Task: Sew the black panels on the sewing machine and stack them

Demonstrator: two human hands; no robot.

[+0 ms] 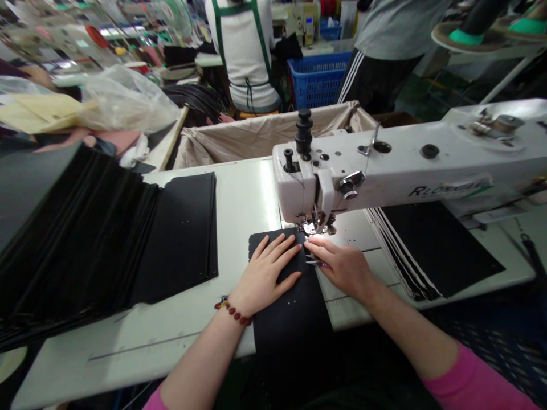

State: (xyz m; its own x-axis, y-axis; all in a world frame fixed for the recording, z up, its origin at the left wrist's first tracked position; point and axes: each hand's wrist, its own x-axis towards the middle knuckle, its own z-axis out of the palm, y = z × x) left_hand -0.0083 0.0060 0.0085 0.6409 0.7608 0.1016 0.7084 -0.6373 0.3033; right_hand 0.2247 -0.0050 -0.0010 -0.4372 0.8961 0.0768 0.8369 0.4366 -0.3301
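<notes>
A black panel (294, 319) lies under the presser foot of a white sewing machine (384, 165) and hangs over the table's front edge. My left hand (271, 270) rests flat on its upper part, fingers spread, a beaded bracelet round the wrist. On the panel's right edge, just in front of the foot, are the fingertips of my right hand (342, 265). That hand is closed round small scissors (315, 261), whose blades point left over the panel. The machine's lamp lights the spot by the needle.
Tall stacks of black panels (183, 233) stand on the left of the white table (239, 193). More panels (436, 245) lie right, beneath the machine arm. Behind are a cloth-lined bin (239, 136), a blue basket (318, 80) and two people.
</notes>
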